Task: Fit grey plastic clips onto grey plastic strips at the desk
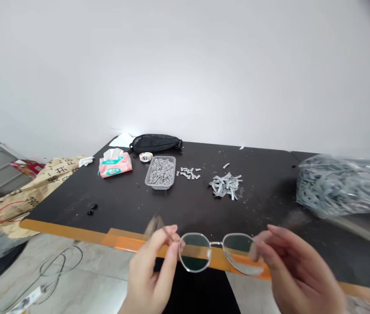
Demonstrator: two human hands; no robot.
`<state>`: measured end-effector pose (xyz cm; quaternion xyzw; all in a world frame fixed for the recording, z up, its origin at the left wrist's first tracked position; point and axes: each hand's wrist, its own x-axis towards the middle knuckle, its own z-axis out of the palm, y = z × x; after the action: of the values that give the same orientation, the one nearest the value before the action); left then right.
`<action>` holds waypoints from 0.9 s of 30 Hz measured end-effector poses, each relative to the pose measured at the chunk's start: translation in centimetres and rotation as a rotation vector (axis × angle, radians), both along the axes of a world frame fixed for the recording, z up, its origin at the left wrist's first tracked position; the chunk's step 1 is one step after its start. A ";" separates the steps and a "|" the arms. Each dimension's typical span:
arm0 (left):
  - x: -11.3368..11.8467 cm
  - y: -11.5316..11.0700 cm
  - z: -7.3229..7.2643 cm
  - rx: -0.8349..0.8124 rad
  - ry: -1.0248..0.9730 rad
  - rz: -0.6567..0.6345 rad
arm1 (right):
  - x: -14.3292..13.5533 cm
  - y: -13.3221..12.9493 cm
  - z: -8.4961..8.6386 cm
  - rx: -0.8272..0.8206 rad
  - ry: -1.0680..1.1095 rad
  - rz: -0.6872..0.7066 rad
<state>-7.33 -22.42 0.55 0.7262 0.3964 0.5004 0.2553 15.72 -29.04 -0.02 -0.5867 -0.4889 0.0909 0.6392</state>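
Note:
A pair of thin metal-framed eyeglasses [217, 243] is held up in front of me, over the front edge of the table. My left hand [154, 266] pinches its left side near the hinge, between thumb and fingers. On the other side, my right hand [298, 266] grips the frame by its right end, somewhat blurred. Both lenses face me, and the table edge shows through them. Beyond the glasses lie a pile of grey strips [226, 185] and a group of small cut grey pieces [189, 173].
On the dark table [172, 209] stand a clear plastic tub [167, 187] of small grey bits, a tissue pack [116, 165], a white tape roll [145, 157] and a black pouch [155, 142]. A plastic bag of grey strips [345, 185] sits right. Brown paper sacking [41, 189] lies left.

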 end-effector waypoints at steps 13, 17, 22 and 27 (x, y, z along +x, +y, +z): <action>-5.8 0.5 -6.4 -0.816 0.233 -0.274 | -0.3 2.7 -5.4 -0.846 -0.082 0.841; -8.4 4.2 -6.7 -0.852 0.102 -0.090 | -0.5 3.6 -5.9 -0.883 -0.017 0.783; -11.8 10.1 -7.2 -0.792 -0.112 0.322 | -0.4 3.1 -6.6 -0.873 0.104 0.685; -11.5 15.4 -8.1 -0.745 -0.279 0.531 | -0.2 1.4 -7.6 -0.876 0.198 0.590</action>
<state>-18.82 -7.06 -7.51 0.3848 0.6825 0.4649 0.4122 15.50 -27.67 -7.64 -0.6246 -0.4867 0.5172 0.3248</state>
